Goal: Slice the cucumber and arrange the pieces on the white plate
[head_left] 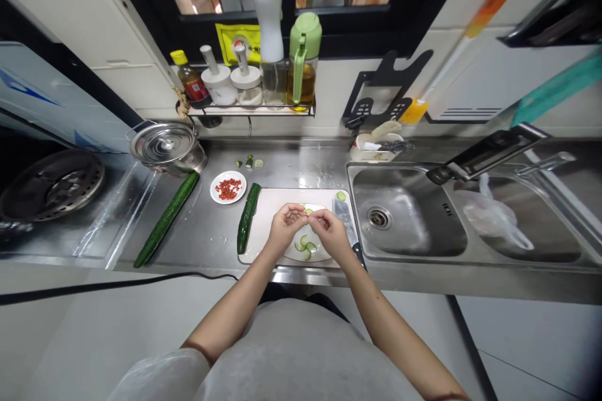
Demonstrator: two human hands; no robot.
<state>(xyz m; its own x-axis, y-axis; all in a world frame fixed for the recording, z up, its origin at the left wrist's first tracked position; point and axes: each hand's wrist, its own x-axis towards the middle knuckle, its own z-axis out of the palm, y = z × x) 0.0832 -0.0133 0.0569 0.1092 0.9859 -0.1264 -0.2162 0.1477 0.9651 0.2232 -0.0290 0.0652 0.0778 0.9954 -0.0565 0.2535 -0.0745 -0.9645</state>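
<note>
Left hand (pixel 286 222) and right hand (pixel 329 225) pinch a cucumber slice (pixel 308 210) over a plate (pixel 322 250).

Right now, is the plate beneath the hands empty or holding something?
Holding something: several curved, green-edged slices lie on the plate.

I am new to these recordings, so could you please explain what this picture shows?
No machine here: the work is done with bare human hands, seen from one camera worn on the head, looking forward and down. The left hand and right hand come together above a white plate bearing cucumber slices; anything pinched there is too small to name. The plate sits on a cutting board, with a knife at the board's right side and a dark green cucumber at its left edge. Further left on the steel counter are a dish of chopped red pieces and a longer cucumber.
</note>
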